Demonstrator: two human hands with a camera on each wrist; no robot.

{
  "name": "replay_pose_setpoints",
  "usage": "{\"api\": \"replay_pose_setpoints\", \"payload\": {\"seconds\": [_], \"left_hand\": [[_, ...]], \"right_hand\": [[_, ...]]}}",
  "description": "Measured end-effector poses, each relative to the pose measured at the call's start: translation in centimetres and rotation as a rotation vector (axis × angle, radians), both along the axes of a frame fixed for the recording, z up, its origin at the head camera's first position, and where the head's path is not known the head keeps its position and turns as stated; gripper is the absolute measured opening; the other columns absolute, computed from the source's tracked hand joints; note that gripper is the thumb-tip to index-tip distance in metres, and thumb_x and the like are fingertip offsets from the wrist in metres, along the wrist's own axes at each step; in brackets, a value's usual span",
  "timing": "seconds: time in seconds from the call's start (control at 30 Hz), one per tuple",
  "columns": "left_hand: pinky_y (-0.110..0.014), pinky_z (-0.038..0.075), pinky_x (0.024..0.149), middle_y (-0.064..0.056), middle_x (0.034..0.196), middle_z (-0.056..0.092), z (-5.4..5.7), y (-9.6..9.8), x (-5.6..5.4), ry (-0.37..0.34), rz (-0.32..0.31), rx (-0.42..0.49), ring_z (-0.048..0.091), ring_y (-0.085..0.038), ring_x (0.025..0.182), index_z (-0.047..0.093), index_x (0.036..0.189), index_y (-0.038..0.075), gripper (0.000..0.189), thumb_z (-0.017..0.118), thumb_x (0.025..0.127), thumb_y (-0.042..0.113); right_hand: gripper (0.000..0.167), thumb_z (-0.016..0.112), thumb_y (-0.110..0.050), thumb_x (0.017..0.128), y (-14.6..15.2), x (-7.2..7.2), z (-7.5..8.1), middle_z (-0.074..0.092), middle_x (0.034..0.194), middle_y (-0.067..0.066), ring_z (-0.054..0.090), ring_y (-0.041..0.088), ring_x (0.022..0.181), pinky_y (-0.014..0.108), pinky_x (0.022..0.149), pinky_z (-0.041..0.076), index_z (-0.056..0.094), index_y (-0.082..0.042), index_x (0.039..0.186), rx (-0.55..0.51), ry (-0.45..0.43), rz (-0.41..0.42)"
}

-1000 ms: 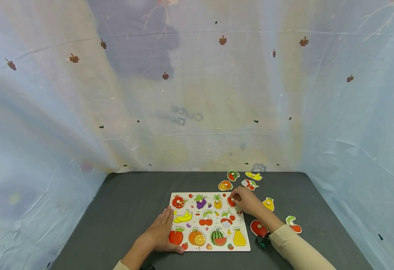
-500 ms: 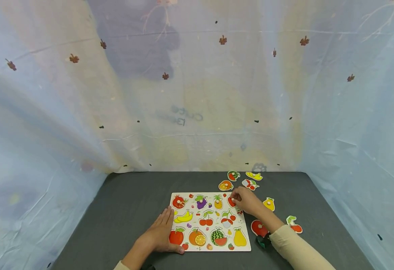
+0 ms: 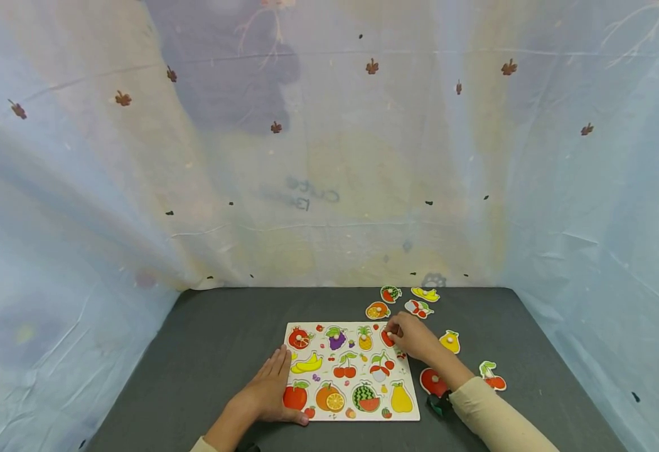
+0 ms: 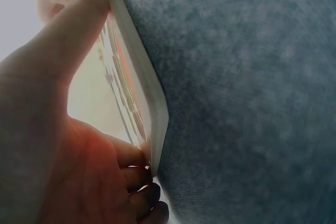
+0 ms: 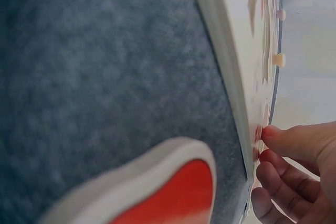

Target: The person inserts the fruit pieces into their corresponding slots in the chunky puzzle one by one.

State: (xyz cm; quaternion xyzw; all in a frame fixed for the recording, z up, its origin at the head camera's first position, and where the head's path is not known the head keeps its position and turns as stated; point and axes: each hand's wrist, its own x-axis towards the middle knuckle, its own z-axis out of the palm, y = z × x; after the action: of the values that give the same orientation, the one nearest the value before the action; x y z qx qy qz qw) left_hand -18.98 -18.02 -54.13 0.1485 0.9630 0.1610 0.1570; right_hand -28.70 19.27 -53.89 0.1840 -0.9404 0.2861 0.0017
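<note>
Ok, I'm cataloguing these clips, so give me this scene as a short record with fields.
main item: white fruit board, flat on dark table
left hand: rests on the board's left edge
right hand: pinches red piece at far right corner
loose, beyond far edge: watermelon, orange, bananas, red-and-white piece
loose, right of board: yellow piece, cherry piece, large red piece

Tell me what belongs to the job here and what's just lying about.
Seems to belong:
white rectangular fruit-printed board, touched by left hand
small red piece at right hand
loose flat pieces: orange, green watermelon, yellow banana, yellow pear, red-and-white fruit, red cherry, large red fruit

Likely surroundings:
dark grey tabletop
pale blue patterned curtain
</note>
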Motion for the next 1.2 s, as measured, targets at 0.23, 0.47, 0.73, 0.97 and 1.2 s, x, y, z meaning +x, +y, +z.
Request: {"api": "replay_pose_setpoints", "payload": {"seconds": [0.23, 0.47, 0.73, 0.97, 1.2], "left_hand": [[-0.058, 0.021, 0.132, -0.025, 0.176, 0.016, 0.2, 0.0, 0.1, -0.008, 0.001, 0.006, 0.018, -0.043, 0.163, 0.021, 0.167, -0.007, 0.146, 0.095, 0.066, 0.069], [-0.058, 0.021, 0.132, -0.025, 0.176, 0.016, 0.1, 0.0, 0.2, -0.010, 0.008, 0.012, 0.018, -0.043, 0.163, 0.021, 0.167, -0.008, 0.146, 0.096, 0.065, 0.068], [-0.058, 0.020, 0.132, -0.025, 0.176, 0.016, 0.1, -0.2, 0.1, -0.026, 0.011, 0.003, 0.018, -0.043, 0.162, 0.021, 0.167, -0.007, 0.147, 0.095, 0.066, 0.069], [-0.058, 0.021, 0.132, -0.025, 0.176, 0.015, 0.2, -0.2, 0.1, -0.019, 0.009, 0.011, 0.017, -0.043, 0.163, 0.021, 0.167, -0.007, 0.146, 0.095, 0.066, 0.068], [-0.058, 0.021, 0.131, -0.025, 0.176, 0.015, 0.2, -0.1, 0.2, -0.014, 0.010, 0.016, 0.017, -0.043, 0.163, 0.021, 0.167, -0.007, 0.146, 0.095, 0.066, 0.067]], "right_hand": [[0.006, 0.077, -0.004, 0.098, 0.1, 0.0, -0.2, 0.056, 0.087, -0.002, 0.052, 0.014, 0.076, 0.030, 0.068, 0.050, 0.073, -0.009, 0.097, 0.001, 0.005, -0.003], [0.005, 0.077, -0.003, 0.098, 0.4, 0.2, 0.0, 0.058, 0.089, 0.001, 0.052, 0.014, 0.077, 0.029, 0.068, 0.049, 0.073, -0.007, 0.100, -0.001, -0.019, 0.023], [0.012, 0.077, -0.004, 0.097, 1.0, 0.7, 0.7, 0.059, 0.091, 0.002, 0.053, 0.014, 0.078, 0.028, 0.069, 0.050, 0.074, -0.003, 0.108, -0.050, -0.057, 0.065], [0.012, 0.076, -0.005, 0.099, 1.7, 1.3, 1.3, 0.062, 0.089, -0.001, 0.054, 0.014, 0.077, 0.028, 0.066, 0.049, 0.075, -0.003, 0.111, -0.066, -0.047, 0.034], [0.013, 0.078, -0.005, 0.097, 2.7, 1.5, 1.5, 0.063, 0.090, -0.001, 0.054, 0.012, 0.076, 0.029, 0.067, 0.050, 0.075, -0.002, 0.110, -0.051, -0.010, -0.018]]}}
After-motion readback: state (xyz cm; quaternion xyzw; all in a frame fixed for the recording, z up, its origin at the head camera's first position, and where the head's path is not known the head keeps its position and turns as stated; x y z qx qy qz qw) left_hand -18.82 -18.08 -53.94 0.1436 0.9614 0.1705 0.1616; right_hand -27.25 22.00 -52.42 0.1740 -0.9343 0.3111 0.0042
